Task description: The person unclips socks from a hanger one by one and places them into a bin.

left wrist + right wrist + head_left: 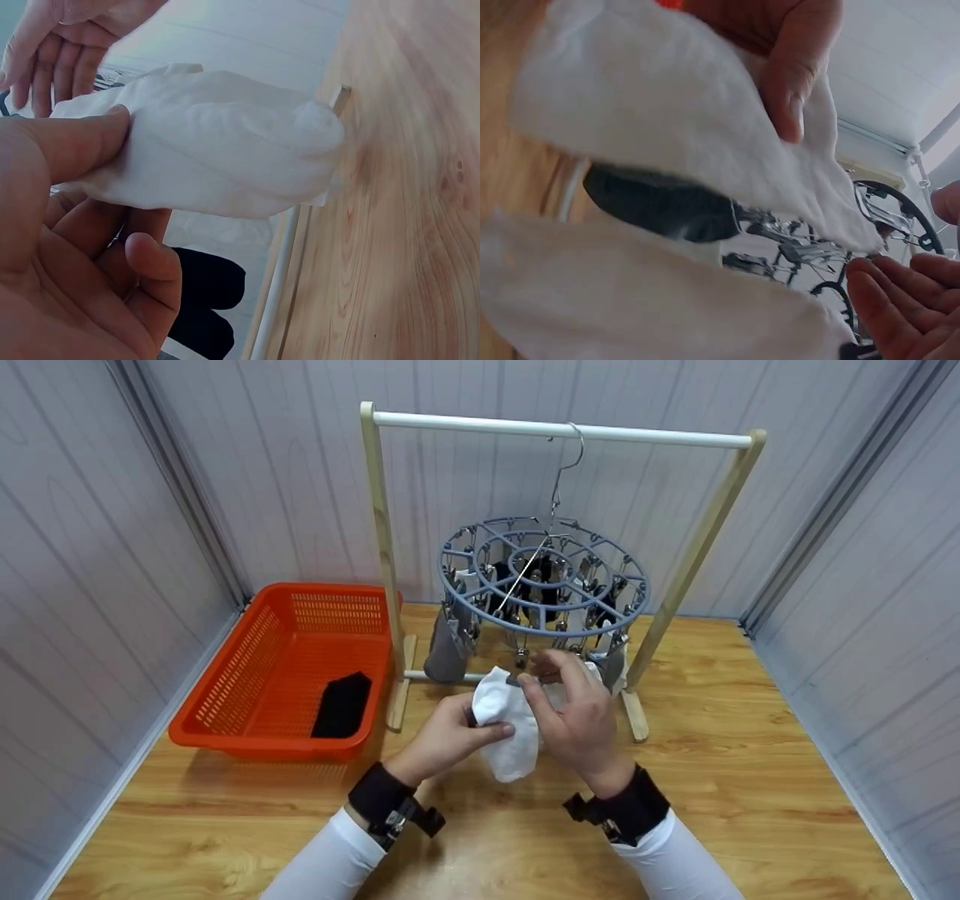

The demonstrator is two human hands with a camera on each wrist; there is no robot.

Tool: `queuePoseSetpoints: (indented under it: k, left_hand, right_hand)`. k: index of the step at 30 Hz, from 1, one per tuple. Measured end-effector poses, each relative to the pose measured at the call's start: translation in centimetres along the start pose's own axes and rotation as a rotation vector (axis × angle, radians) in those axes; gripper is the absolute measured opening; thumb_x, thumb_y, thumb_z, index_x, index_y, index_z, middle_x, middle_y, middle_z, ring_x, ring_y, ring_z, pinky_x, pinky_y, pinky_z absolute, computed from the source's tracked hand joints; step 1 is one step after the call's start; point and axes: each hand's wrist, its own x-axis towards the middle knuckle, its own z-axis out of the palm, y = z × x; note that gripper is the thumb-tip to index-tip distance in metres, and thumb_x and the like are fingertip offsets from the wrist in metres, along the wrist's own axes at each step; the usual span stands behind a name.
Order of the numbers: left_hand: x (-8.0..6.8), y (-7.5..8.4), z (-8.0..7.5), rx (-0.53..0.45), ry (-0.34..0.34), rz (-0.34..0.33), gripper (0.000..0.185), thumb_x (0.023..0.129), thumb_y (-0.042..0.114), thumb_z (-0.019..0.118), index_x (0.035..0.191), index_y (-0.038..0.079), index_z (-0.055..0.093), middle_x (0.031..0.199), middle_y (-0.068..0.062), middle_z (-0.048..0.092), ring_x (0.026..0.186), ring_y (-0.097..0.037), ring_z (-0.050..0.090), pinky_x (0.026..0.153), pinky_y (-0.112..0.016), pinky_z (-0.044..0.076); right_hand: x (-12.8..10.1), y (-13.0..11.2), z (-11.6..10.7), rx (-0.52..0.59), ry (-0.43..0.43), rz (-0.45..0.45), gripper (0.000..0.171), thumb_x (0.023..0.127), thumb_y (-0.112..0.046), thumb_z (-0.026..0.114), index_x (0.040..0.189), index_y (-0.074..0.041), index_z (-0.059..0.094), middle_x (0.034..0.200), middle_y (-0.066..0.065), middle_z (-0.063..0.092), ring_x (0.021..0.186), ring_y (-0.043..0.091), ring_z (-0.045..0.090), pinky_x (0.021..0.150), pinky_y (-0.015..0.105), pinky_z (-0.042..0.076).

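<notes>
Head view: left hand (442, 739) pinched the white sock (510, 727) under the round clip hanger (544, 577); right hand (574, 716) reached up to a clip — its grip unclear.
Left wrist: thumb (71, 142) pressed on soft, wrinkled cloth.
Right wrist: fingers (889, 300) loosely curled beside metal clips (795, 247).
Room: bare wooden table (750, 780); orange basket (285, 667) at left.

The wooden table (750, 780) carries an orange basket (247, 690) at its left side. A wooden rack (390, 585) stands just beside the basket, its feet resting on the table surface.
</notes>
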Motion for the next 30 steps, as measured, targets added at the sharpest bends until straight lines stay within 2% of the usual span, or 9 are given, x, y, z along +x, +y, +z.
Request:
queuePoseSetpoints:
  k: [6,9,12,14,18,24,30]
  left_hand:
    - [0.09,-0.04,0.18,0.013,-0.013,0.005,0.032,0.097,0.008,0.086,0.123,-0.007,0.075,0.115,-0.014,0.08,0.101,-0.018,0.074,0.089,-0.032,0.062]
    - [0.16,0.0,0.21,0.007,-0.019,0.001,0.031,0.097,0.007,0.086,0.123,-0.007,0.075,0.114,-0.014,0.08,0.1,-0.018,0.075,0.089,-0.032,0.063]
    - [0.16,0.07,0.18,0.017,-0.016,0.0,0.031,0.097,0.007,0.086,0.122,-0.007,0.076,0.112,-0.014,0.08,0.098,-0.018,0.075,0.087,-0.032,0.062]
    - [0.13,0.12,0.18,0.025,-0.017,0.002,0.03,0.097,0.007,0.086,0.121,-0.007,0.076,0.111,-0.014,0.081,0.097,-0.017,0.074,0.086,-0.031,0.062]
    - [0.06,0.11,0.19,0.037,-0.021,0.001,0.029,0.097,0.008,0.087,0.12,-0.007,0.077,0.11,-0.013,0.081,0.095,-0.015,0.074,0.085,-0.029,0.061]
    - [-0.06,0.09,0.14,0.022,-0.025,-0.011,0.027,0.098,0.008,0.085,0.119,-0.007,0.077,0.11,-0.013,0.081,0.095,-0.014,0.074,0.083,-0.029,0.061]
    - [-0.17,0.48,0.2,0.019,-0.024,-0.043,0.023,0.099,0.009,0.084,0.114,-0.007,0.079,0.103,-0.013,0.082,0.089,-0.014,0.075,0.079,-0.028,0.061]
  right_hand:
    - [-0.16,0.07,0.49,0.403,-0.14,0.356,0.051,0.111,-0.015,0.071,0.155,0.006,0.055,0.141,0.017,0.072,0.131,0.031,0.07,0.111,0.041,0.056]
    - [-0.02,0.09,0.7,0.579,-0.161,0.428,0.049,0.113,-0.01,0.065,0.156,0.009,0.051,0.143,0.019,0.071,0.137,0.031,0.066,0.116,0.04,0.052]
    - [0.08,0.11,0.86,0.692,-0.143,0.444,0.043,0.113,-0.005,0.062,0.152,0.01,0.053,0.139,0.022,0.073,0.134,0.03,0.068,0.115,0.04,0.052]
    - [0.09,0.1,0.9,0.733,-0.116,0.446,0.039,0.113,-0.003,0.06,0.149,0.01,0.054,0.135,0.025,0.073,0.13,0.029,0.07,0.112,0.04,0.055]
    - [0.16,-0.06,0.79,0.742,-0.071,0.454,0.032,0.113,-0.002,0.059,0.142,0.009,0.06,0.127,0.024,0.075,0.121,0.026,0.073,0.106,0.04,0.058]
    - [0.44,-0.32,0.58,0.733,-0.04,0.479,0.026,0.112,0.001,0.06,0.133,0.016,0.062,0.121,0.023,0.076,0.116,0.026,0.075,0.103,0.04,0.059]
    - [0.6,-0.24,0.34,0.673,-0.016,0.479,0.025,0.11,0.002,0.064,0.131,0.016,0.066,0.121,0.024,0.077,0.115,0.029,0.076,0.102,0.037,0.06]
